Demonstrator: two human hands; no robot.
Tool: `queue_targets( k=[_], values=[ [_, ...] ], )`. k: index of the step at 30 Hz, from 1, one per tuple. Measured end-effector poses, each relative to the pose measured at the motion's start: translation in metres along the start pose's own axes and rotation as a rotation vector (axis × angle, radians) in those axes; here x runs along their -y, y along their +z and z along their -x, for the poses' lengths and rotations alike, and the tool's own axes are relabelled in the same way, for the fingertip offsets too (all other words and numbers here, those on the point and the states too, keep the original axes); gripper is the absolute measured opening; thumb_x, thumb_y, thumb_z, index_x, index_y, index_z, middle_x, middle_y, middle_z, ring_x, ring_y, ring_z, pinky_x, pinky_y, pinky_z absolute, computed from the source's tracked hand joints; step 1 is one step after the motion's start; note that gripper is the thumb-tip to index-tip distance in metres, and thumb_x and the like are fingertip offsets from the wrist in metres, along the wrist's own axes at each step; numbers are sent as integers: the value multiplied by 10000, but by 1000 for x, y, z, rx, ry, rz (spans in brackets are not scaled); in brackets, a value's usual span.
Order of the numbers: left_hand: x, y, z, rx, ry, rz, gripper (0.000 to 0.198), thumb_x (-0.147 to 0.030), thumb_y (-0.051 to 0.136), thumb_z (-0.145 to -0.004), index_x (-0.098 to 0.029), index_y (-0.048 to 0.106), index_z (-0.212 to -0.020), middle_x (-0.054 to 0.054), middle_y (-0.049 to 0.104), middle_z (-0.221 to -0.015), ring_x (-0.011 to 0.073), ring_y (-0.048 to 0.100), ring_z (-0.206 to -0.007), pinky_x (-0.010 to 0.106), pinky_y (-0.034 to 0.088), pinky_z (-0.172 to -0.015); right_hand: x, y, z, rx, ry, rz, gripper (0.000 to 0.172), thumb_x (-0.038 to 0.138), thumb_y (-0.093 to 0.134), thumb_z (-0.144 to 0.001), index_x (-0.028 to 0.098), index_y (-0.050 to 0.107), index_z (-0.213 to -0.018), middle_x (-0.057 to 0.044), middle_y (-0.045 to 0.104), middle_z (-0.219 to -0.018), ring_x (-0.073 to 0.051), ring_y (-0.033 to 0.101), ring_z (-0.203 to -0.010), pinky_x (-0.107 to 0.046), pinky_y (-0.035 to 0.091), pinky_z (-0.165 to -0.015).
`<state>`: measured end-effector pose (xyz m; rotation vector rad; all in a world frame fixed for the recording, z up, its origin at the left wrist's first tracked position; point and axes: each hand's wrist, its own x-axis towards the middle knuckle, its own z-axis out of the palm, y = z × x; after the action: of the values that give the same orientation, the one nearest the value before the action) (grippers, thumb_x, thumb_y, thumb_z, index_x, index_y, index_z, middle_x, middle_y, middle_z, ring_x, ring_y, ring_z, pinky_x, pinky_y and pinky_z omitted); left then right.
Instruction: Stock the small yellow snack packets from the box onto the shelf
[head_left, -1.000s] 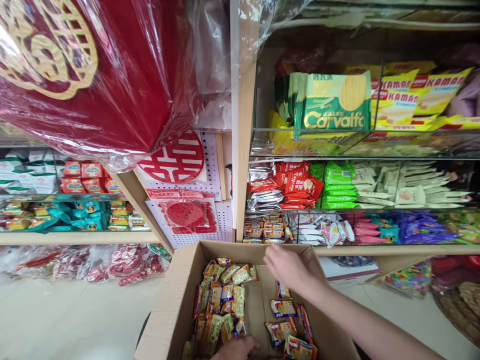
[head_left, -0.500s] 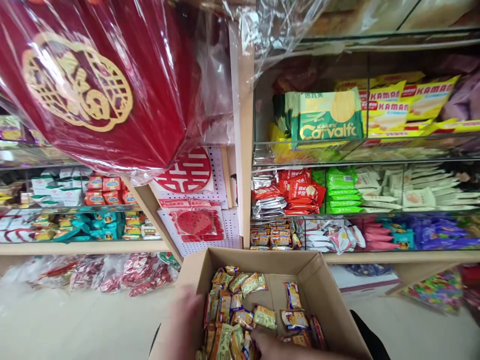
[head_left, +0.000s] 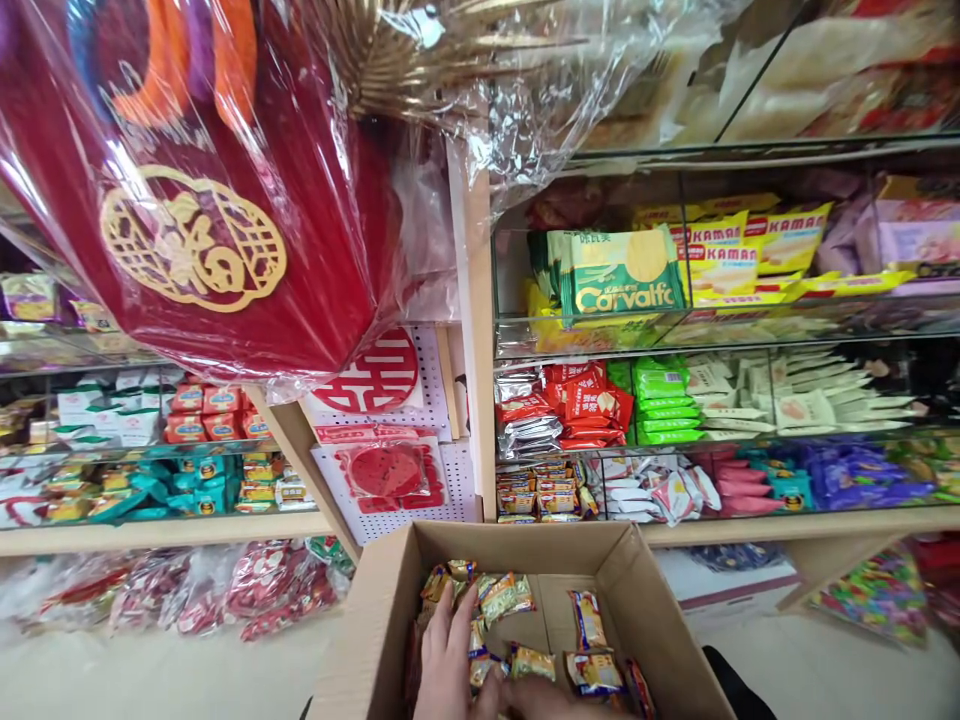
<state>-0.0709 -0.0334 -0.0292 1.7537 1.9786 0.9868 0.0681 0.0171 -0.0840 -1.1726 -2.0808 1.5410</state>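
An open cardboard box point(head_left: 367, 625) stands low in front of me, with several small wrapped snacks point(head_left: 589, 620) in gold, orange and blue on its bottom. My left hand point(head_left: 448, 655) is inside the box on the left, fingers stretched out over the packets there and covering some of them. Low in the box, close to the left thumb, my right hand point(head_left: 551, 697) is smeared by motion. Its fingers are hard to make out, and whether they grip a packet cannot be seen.
Behind the box, shelves hold green Carvalfo packs point(head_left: 626, 270), yellow Kaman packs point(head_left: 716, 255) and red packets point(head_left: 596, 405). A large red decoration point(head_left: 300, 220) in clear plastic hangs at the upper left. Bagged red goods point(head_left: 262, 585) lie under the left shelf.
My left hand has moved from the box's left wall in over the packets. My right hand stays low in the box. The view has tilted up slightly.
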Motion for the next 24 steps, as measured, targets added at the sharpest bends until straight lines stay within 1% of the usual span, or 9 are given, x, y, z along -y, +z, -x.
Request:
queue_targets(
  k=[2, 4, 6, 8, 10, 12, 16, 20, 24],
  values=[
    [14, 4, -2, 142, -125, 83, 605, -334, 525, -686, -121, 420, -1242, 162, 430, -1322, 267, 334, -1256, 411, 265, -1030, 9, -9, -3, 119, -40, -14, 103, 222, 656, -645, 175, 620, -730, 54, 554, -622, -111, 517, -618, -208, 389, -563],
    [20, 4, -6, 263, -223, 210, 532, -428, 520, -697, -131, 502, -1138, 137, 578, -1155, 249, 482, -1126, 353, 365, -952, 20, -16, -4, 179, -107, -84, 116, 192, 642, -609, 173, 606, -718, 65, 517, -601, -92, 473, -600, -188, 352, -551],
    [17, 5, -11, 294, -284, 349, 418, -521, 485, -708, -151, 588, -876, 75, 660, -842, 207, 594, -861, 285, 456, -767, 28, -17, -3, 95, -156, -210, 152, 244, 633, -627, 163, 575, -743, 51, 511, -638, -91, 467, -624, -185, 359, -574],
    [8, 4, -14, 211, -335, 491, 415, -575, 470, -700, -170, 532, -634, 4, 564, -570, 149, 548, -601, 246, 437, -567, 32, -12, -2, -44, -112, -340, 253, 390, 604, -678, 167, 528, -769, 33, 503, -646, -101, 477, -606, -190, 378, -545],
    [-5, 2, -16, 83, -393, 644, 423, -585, 489, -686, -175, 483, -583, -35, 474, -490, 110, 464, -488, 227, 381, -470, 35, -7, -1, -163, 3, -437, 375, 552, 484, -737, 180, 483, -785, 28, 479, -609, -107, 464, -516, -198, 363, -448],
    [-21, -2, -19, -11, -444, 766, 401, -572, 520, -673, -171, 512, -658, -44, 483, -511, 103, 451, -476, 222, 376, -459, 39, -6, -2, -310, 72, -450, 448, 623, 370, -768, 185, 463, -749, 25, 456, -569, -112, 442, -464, -207, 336, -399],
    [-42, -8, -24, -197, -418, 822, 369, -543, 560, -660, -189, 528, -761, -36, 539, -632, 121, 505, -602, 224, 426, -576, 54, -18, -3, -629, -76, -297, 452, 571, 330, -819, 178, 461, -637, -6, 500, -596, -131, 476, -586, -220, 377, -531],
    [-46, -7, -26, -240, -426, 832, 355, -545, 530, -686, -192, 496, -688, -41, 514, -628, 104, 471, -596, 213, 415, -584, 63, -29, -1, -705, -164, -128, 430, 503, 294, -862, 187, 455, -619, 2, 504, -578, -119, 453, -557, -218, 339, -538],
    [-43, -6, -28, -242, -444, 851, 360, -545, 548, -669, -187, 517, -652, -49, 514, -572, 97, 465, -551, 207, 402, -551, 59, -28, 5, -754, -174, 35, 413, 460, 262, -884, 198, 451, -627, -10, 517, -585, -131, 468, -560, -233, 314, -548]
  ],
)
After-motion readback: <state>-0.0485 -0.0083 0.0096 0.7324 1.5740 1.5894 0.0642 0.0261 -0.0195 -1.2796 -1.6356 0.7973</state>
